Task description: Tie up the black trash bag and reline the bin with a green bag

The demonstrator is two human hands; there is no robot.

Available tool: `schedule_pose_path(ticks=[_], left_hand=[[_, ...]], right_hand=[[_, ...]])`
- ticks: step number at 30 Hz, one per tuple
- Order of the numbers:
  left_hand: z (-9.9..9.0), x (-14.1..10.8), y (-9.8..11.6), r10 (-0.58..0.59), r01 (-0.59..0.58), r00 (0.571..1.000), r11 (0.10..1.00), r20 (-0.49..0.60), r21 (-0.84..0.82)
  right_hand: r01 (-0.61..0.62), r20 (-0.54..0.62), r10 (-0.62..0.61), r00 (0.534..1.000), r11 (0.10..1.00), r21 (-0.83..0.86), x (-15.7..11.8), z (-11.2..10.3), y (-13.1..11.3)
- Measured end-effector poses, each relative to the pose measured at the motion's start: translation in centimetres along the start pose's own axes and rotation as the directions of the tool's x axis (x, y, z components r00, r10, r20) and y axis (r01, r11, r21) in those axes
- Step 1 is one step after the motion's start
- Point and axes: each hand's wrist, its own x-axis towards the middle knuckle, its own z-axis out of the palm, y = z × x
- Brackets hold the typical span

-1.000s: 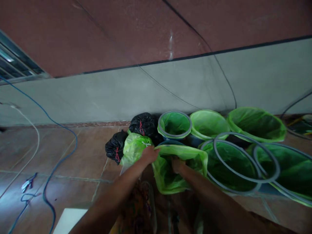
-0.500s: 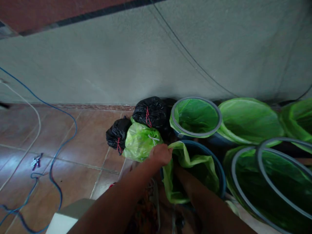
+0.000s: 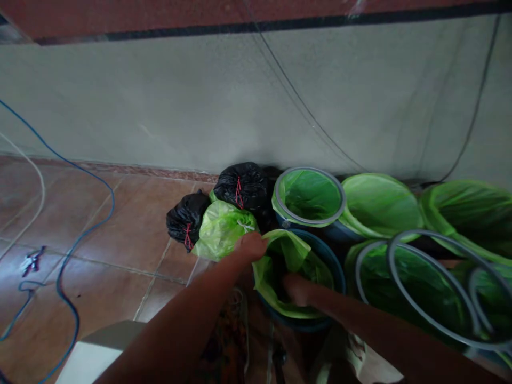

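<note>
My left hand (image 3: 253,246) is closed on the upper left edge of a green garbage bag (image 3: 294,246). This bag hangs loosely inside a round blue bin (image 3: 339,261), whose rim shows at the back and right. Down in the bag's mouth is my right hand (image 3: 299,289), its fingers lost in shadow against the bag. Just beyond my left hand sits a tied green bag (image 3: 221,226). Two tied black bags with red strings lie behind and beside it, one at the wall (image 3: 244,186) and a smaller black bag (image 3: 188,216) to the left.
To the right stand several bins lined with green bags, including a ringed bin (image 3: 283,205) by the wall. A loose grey ring (image 3: 394,266) lies over the nearer bins. A blue cable (image 3: 72,248) and keys (image 3: 32,262) are on the tiles; a white box (image 3: 90,362) is lower left.
My right hand has shifted up and left within the bag, so its back now shows. My left hand keeps its grip on the bag's edge. The camera view has shifted.
</note>
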Motion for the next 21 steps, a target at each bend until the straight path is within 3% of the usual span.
schedule_pose_path(ticks=[2,4,6,8,12,14,16,18,21], left_hand=[[-0.1,-0.2,-0.2,0.001,-0.001,1.000,1.000,-0.002,0.005],[-0.2,-0.5,-0.3,0.011,-0.011,1.000,1.000,-0.001,0.014],[-0.3,-0.7,-0.4,0.026,-0.026,1.000,0.999,0.001,0.019],[-0.4,-0.7,-0.4,0.035,-0.035,0.999,0.999,-0.003,0.015],[-0.3,-0.5,-0.7,0.046,-0.046,0.999,0.999,-0.019,-0.001],[-0.2,-0.4,-1.0,0.046,-0.046,0.998,0.999,-0.030,-0.014],[-0.1,-0.3,-1.2,0.045,-0.046,0.998,0.999,-0.041,-0.027],[-0.1,-0.3,-1.5,0.047,-0.048,0.998,0.998,-0.046,-0.036],[-0.2,-0.3,-1.7,0.059,-0.061,0.997,0.997,-0.048,-0.052]], right_hand=[[-0.005,-0.012,0.004,1.000,0.995,-0.103,-1.8,-1.7,0.7],[-0.051,-0.137,0.029,0.990,0.985,-0.164,-3.1,-3.9,1.9],[-0.155,-0.410,0.068,0.909,0.971,-0.183,-3.5,-5.9,3.5],[-0.143,-0.534,0.036,0.845,0.977,-0.160,-3.0,-7.1,5.0],[0.171,-0.432,-0.248,0.867,0.963,-0.210,-0.9,-7.1,6.8],[0.264,-0.377,-0.330,0.865,0.940,-0.215,-0.6,-6.8,7.0],[0.307,-0.372,-0.331,0.867,0.944,-0.124,-1.1,-6.8,6.9],[0.318,-0.349,-0.268,0.898,0.943,0.093,-2.4,-7.3,6.7],[0.253,-0.276,-0.129,0.953,0.840,0.480,-4.8,-8.4,6.5]])
